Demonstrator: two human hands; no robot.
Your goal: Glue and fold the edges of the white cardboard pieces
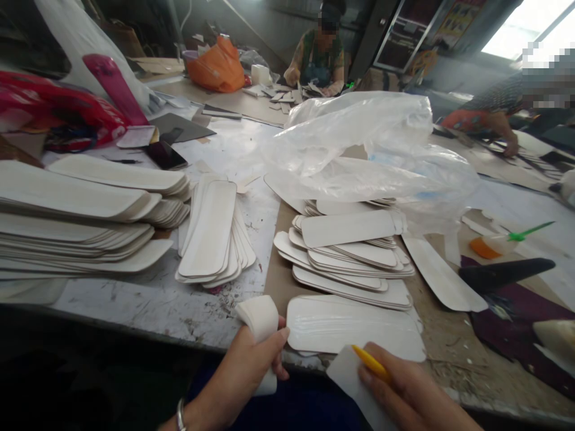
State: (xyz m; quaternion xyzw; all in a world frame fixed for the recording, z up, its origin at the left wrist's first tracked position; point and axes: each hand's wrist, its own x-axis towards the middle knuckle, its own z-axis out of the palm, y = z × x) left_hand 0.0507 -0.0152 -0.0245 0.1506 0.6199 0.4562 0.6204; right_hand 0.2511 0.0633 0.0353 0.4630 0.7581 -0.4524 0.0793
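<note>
My left hand [258, 359] is wrapped round a curled white strip [263, 317] at the table's front edge. My right hand [390, 383] grips a yellow tool [371, 362], and a pale sheet [350, 374] hangs beside its fingers. Just beyond both hands lies a glossy white panel [350, 326] with rounded corners. Behind it, more white panels [350, 263] are piled on brown board. Further left stand a fanned stack [211, 233] and a large stack of long panels [67, 221]. What the right palm covers is hidden.
Clear plastic film [359, 143] lies crumpled behind the piles. On the right are a cup of orange liquid [489, 245] and a dark blade-shaped object [507, 273]. A phone [166, 155], a red bag [58, 114] and an orange bag [218, 66] sit farther back. Two people work beyond.
</note>
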